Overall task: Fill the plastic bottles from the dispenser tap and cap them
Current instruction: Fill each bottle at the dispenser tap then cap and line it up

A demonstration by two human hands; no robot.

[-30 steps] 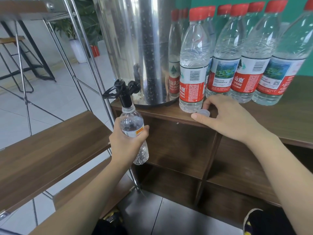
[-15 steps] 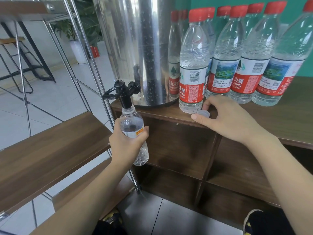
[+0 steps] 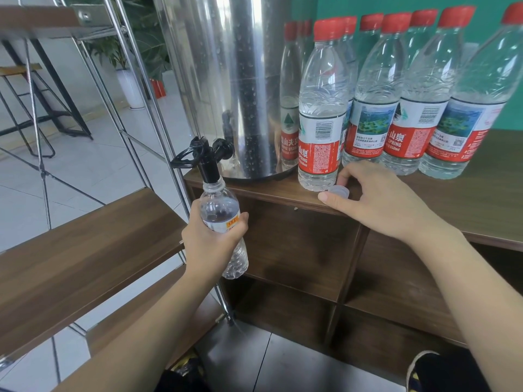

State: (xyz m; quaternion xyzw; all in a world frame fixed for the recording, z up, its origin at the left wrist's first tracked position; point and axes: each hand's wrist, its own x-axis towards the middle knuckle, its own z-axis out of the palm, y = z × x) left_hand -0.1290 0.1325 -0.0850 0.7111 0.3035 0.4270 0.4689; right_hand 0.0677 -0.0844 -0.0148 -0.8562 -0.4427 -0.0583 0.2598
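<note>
Clearly the left hand (image 3: 210,241), at lower centre of the frame, is there to keep the small bottle (image 3: 223,222) lined up: its fingers and thumb are curled round the bottle's middle, holding it upright off any surface with the open neck pushed up against the black spout of the tap (image 3: 205,159), so that whatever comes out goes straight into the mouth. Whether water is running cannot be told, though the bottle looks filled close to its shoulder. The tap juts from the base of the steel dispenser (image 3: 226,89), which stands at the left end of the wooden shelf top (image 3: 467,199), so the spout overhangs the edge and leaves room for a bottle beneath. To the right of centre, the right hand (image 3: 379,202) rests on that shelf top with its fingers loosely bent around a pale cap (image 3: 338,191), index and thumb at either side of it; I judge it is kept ready there so the bottle can be closed as soon as it leaves the tap. Just behind the cap stands a row of red-capped bottles (image 3: 396,103), upright and close together across the upper right, apparently finished and parked away from the tap.
</note>
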